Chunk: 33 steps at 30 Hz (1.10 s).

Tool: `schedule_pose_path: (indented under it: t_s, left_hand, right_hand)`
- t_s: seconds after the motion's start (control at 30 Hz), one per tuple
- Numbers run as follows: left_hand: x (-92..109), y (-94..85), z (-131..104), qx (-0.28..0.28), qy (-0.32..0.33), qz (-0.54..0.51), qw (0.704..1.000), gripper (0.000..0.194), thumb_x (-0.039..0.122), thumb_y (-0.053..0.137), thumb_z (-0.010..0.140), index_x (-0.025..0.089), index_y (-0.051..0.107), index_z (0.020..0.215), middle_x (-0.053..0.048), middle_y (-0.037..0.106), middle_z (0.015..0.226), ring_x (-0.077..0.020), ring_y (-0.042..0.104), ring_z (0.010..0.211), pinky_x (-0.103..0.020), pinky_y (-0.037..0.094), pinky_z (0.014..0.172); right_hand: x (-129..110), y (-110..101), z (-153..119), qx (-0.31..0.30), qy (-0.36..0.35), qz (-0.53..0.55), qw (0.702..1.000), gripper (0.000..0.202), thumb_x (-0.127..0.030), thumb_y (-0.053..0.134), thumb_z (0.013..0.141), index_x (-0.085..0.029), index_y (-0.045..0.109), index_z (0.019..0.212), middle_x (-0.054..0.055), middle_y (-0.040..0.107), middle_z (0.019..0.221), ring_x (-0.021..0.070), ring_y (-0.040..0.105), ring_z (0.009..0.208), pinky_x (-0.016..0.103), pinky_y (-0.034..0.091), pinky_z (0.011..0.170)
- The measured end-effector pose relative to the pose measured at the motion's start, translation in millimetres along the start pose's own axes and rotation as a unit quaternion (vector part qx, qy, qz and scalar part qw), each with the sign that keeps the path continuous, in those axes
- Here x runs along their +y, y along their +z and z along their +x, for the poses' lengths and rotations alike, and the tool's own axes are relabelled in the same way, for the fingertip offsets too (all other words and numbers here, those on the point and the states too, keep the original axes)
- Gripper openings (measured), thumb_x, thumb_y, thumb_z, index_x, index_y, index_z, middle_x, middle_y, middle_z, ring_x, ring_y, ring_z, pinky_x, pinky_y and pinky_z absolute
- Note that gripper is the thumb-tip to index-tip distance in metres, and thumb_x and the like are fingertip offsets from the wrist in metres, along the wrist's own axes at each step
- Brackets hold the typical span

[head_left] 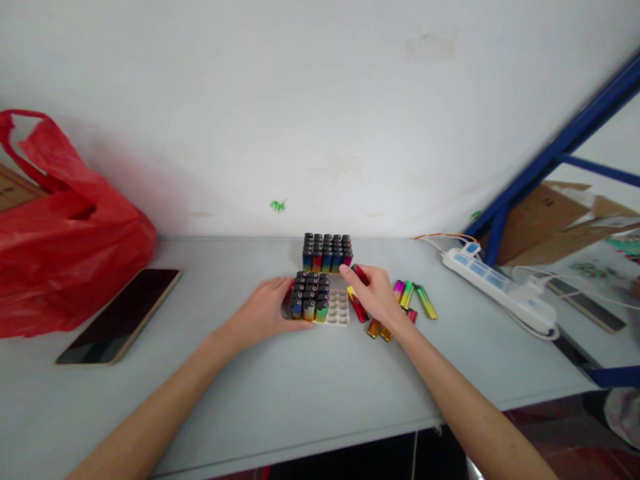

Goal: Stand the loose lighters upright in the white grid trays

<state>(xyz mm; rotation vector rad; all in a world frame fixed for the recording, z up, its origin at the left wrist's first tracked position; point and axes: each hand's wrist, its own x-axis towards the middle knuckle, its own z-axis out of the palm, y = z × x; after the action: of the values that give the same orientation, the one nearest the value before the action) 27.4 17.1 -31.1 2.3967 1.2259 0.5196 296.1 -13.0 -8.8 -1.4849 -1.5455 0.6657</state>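
Note:
Several lighters (pixel 311 288) with black tops stand upright in the left part of a white tray (pixel 339 313). The tray's right-hand holes hold nothing. My left hand (pixel 267 307) is wrapped round the tray's left side, thumb along the front edge. Just right of the tray, my right hand (pixel 374 290) is closed on a dark red lighter (pixel 358 272), mostly hidden by the fingers. Below that hand lies a yellow-and-red lighter (pixel 357 305). More loose lighters, one of them a green-and-yellow lighter (pixel 427 302), lie beside and partly under the right hand.
Behind the tray, near the wall, stands a full block of lighters (pixel 327 252). A phone (pixel 123 317) and a red plastic bag (pixel 75 227) are on the left. At right lie a white power strip (pixel 495 283) with cables and a blue metal frame (pixel 555 157).

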Motion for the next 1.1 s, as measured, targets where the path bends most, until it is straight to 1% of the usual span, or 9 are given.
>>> schedule_pose_path:
  t_s: [0.13,0.27,0.33,0.43,0.53,0.6,0.83,1.0,1.1]
  left_hand:
    - [0.0,-0.6,-0.1,0.000,-0.001,-0.002,1.000,0.065,0.073,0.088,0.071,0.029,0.070,0.117,-0.010,0.083,0.122,-0.0384,0.078,0.113,-0.047,0.061,0.102]
    - [1.8,-2.8,-0.3,-0.009,-0.005,-0.018,1.000,0.066,0.069,0.089,0.073,0.027,0.071,0.121,-0.011,0.082,0.125,-0.0404,0.077,0.116,-0.050,0.060,0.105]
    - [2.7,-3.7,-0.5,-0.010,-0.007,-0.022,1.000,0.062,0.068,0.089,0.073,0.028,0.072,0.117,-0.011,0.082,0.122,-0.0396,0.077,0.113,-0.050,0.060,0.103]
    - [3.0,-3.9,-0.7,-0.013,-0.010,-0.023,1.000,0.057,0.068,0.088,0.073,0.029,0.074,0.113,-0.010,0.083,0.119,-0.0384,0.077,0.110,-0.049,0.061,0.100]
    - [1.9,-2.7,-0.7,-0.012,-0.012,-0.030,0.999,0.062,0.067,0.089,0.073,0.029,0.073,0.119,-0.011,0.082,0.127,-0.0392,0.076,0.117,-0.050,0.059,0.107]
    - [1.0,-1.8,-0.8,-0.009,-0.011,-0.031,0.999,0.067,0.069,0.089,0.073,0.028,0.072,0.124,-0.012,0.081,0.131,-0.0401,0.075,0.121,-0.051,0.057,0.111]
    - [2.9,-2.9,-1.7,-0.010,-0.013,-0.022,1.000,0.068,0.072,0.088,0.073,0.027,0.071,0.122,-0.012,0.082,0.128,-0.0422,0.076,0.121,-0.050,0.059,0.107]
    - [5.8,-6.3,-0.7,-0.013,-0.008,-0.031,0.999,0.058,0.073,0.088,0.073,0.030,0.073,0.110,-0.010,0.083,0.118,-0.0388,0.077,0.111,-0.048,0.061,0.100]
    - [5.7,-9.5,0.0,-0.014,-0.012,-0.023,1.000,0.057,0.073,0.088,0.072,0.028,0.075,0.105,-0.009,0.083,0.111,-0.0354,0.078,0.106,-0.043,0.062,0.095]
  right_hand:
    - [1.3,1.4,-16.1,-0.018,0.002,0.012,1.000,0.054,-0.061,0.056,0.094,-0.027,0.033,0.059,-0.005,0.031,0.061,0.0126,0.031,0.061,0.031,0.023,0.058]
    - [0.0,3.6,-17.3,-0.010,0.015,0.010,1.000,0.043,-0.051,0.052,0.092,-0.027,0.036,0.060,-0.004,0.035,0.059,0.0132,0.034,0.060,0.031,0.024,0.058]
    - [-0.2,5.1,-16.1,-0.008,0.016,0.002,1.000,0.042,-0.050,0.052,0.093,-0.027,0.037,0.061,-0.004,0.038,0.058,0.0135,0.036,0.060,0.031,0.024,0.058]
    - [-1.0,5.7,-15.6,-0.004,0.006,-0.017,1.000,0.047,-0.056,0.052,0.096,-0.027,0.038,0.061,-0.005,0.038,0.056,0.0136,0.035,0.059,0.031,0.025,0.059]
    - [-2.7,4.5,-16.4,0.001,-0.002,-0.034,0.999,0.056,-0.064,0.055,0.099,-0.026,0.037,0.061,-0.005,0.039,0.056,0.0136,0.036,0.059,0.032,0.026,0.060]
    - [-3.0,3.8,-16.8,-0.001,-0.008,-0.040,0.999,0.057,-0.064,0.055,0.100,-0.026,0.038,0.061,-0.004,0.041,0.056,0.0140,0.037,0.059,0.032,0.026,0.061]
    - [0.6,6.3,-17.8,-0.011,-0.016,-0.046,0.999,0.039,-0.045,0.052,0.099,-0.027,0.041,0.065,-0.003,0.050,0.058,0.0161,0.042,0.059,0.032,0.028,0.062]
    - [-1.1,3.8,-16.9,-0.029,-0.028,-0.031,0.999,0.042,-0.057,0.050,0.108,-0.028,0.044,0.078,-0.004,0.055,0.066,0.0179,0.049,0.064,0.031,0.035,0.066]
    - [0.0,-1.5,-14.5,-0.047,-0.049,-0.027,0.997,0.037,-0.055,0.046,0.112,-0.028,0.048,0.087,-0.001,0.063,0.076,0.0202,0.058,0.072,0.032,0.042,0.070]
